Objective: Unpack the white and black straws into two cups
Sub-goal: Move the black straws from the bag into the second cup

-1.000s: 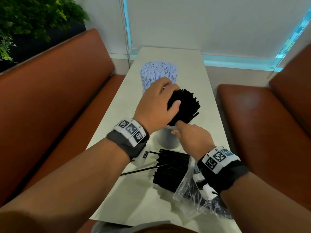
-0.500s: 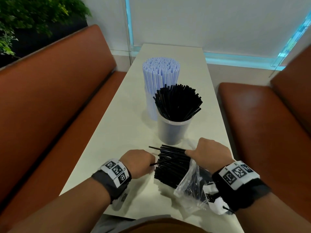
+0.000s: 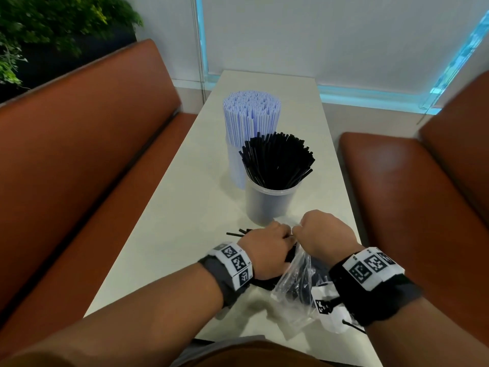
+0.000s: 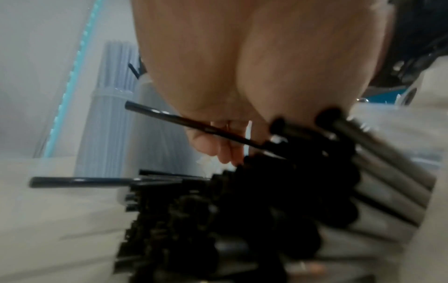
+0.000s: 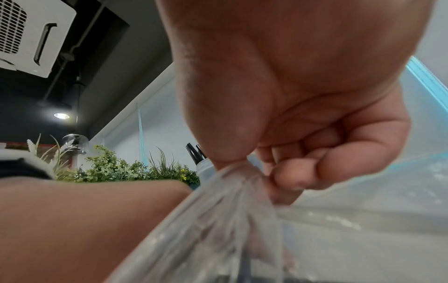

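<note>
White table (image 3: 185,221) — two cups (image 3: 267,205), loose black straws (image 3: 234,234), plastic bag (image 3: 293,282).

The head view looks forward and down along the table (image 3: 169,234) from above; the left wrist view sits low and very close, facing the loose black straws (image 4: 242,220); the right wrist view tilts upward, close under the plastic bag (image 5: 218,220); all three share the black-straw cup (image 3: 267,205).

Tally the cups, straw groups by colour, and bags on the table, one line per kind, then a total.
Cups: 2, the far cup and the near cup
White straw bunches: 1
Black straw groups: 2, the black straws in the near cup and the loose black straws
Clear plastic bags: 1
Total: 6
</note>
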